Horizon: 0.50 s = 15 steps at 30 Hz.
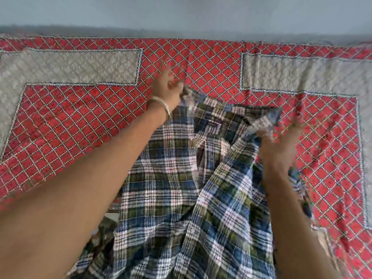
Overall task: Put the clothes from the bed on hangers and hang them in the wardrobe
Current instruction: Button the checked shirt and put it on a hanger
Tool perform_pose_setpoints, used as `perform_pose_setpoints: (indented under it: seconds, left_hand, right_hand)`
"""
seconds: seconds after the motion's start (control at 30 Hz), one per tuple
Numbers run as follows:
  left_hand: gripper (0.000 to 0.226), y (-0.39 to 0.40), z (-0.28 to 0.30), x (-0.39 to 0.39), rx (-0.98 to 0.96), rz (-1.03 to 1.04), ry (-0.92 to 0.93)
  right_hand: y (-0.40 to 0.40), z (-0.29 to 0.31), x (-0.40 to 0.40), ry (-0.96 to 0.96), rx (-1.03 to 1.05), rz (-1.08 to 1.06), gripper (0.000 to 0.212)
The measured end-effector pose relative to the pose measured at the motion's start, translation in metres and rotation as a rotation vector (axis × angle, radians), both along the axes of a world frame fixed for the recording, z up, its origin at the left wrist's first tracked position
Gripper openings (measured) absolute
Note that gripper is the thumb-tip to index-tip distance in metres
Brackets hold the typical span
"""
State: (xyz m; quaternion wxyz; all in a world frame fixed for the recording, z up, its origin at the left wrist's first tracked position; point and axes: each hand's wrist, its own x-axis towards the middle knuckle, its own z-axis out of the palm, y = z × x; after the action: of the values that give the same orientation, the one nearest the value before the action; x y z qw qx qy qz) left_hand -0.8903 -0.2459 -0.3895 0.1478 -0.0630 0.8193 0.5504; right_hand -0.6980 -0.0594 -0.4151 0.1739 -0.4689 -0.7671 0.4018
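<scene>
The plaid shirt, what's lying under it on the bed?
Under the plaid shirt lies the red diamond-patterned bedspread. At its lower left edge, some dark fabric peeks out, too covered to identify. Both hands hold the shirt's top.

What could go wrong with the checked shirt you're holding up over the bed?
The plaid shirt is bunched and twisted between the left hand and the right hand, so it might go onto a hanger crooked. No hanger shows here, so the shirt may have to be put down again. Its lower part could also drag on the bedspread.
</scene>
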Motion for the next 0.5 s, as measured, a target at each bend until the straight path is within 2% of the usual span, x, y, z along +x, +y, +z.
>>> perform_pose_setpoints:
  seconds: [0.03, 0.1, 0.17, 0.2, 0.23, 0.3, 0.37, 0.5]
  left_hand:
    - [0.042, -0.004, -0.014, 0.009, -0.130, -0.046, 0.067]
    - [0.021, -0.015, -0.032, 0.043, -0.341, -0.122, 0.258]
    - [0.009, -0.023, -0.041, 0.090, -0.385, -0.181, 0.416]
    - [0.007, -0.025, -0.045, 0.113, -0.382, -0.232, 0.423]
    - [0.006, -0.027, -0.052, 0.133, -0.389, -0.306, 0.377]
    - [0.002, -0.030, -0.070, 0.163, -0.461, -0.419, 0.138]
    - [0.004, -0.034, -0.087, 0.180, -0.519, -0.351, -0.022]
    - [0.023, -0.027, -0.093, 0.187, -0.566, -0.181, -0.022]
  right_hand:
    - [-0.010, -0.004, 0.008, -0.044, 0.042, 0.005, 0.070]
    - [-0.036, -0.009, 0.028, -0.058, 0.078, 0.006, 0.037]
    - [-0.069, -0.015, 0.044, -0.120, -0.031, 0.063, 0.014]
    - [-0.085, -0.021, 0.051, -0.178, -0.095, 0.109, 0.012]
    - [-0.099, -0.029, 0.057, -0.236, -0.129, 0.172, 0.014]
    - [-0.120, -0.043, 0.066, -0.379, -0.146, 0.258, 0.020]
    - [-0.129, -0.049, 0.065, -0.527, -0.118, 0.258, 0.038]
    - [-0.132, -0.049, 0.051, -0.704, -0.037, 0.226, 0.053]
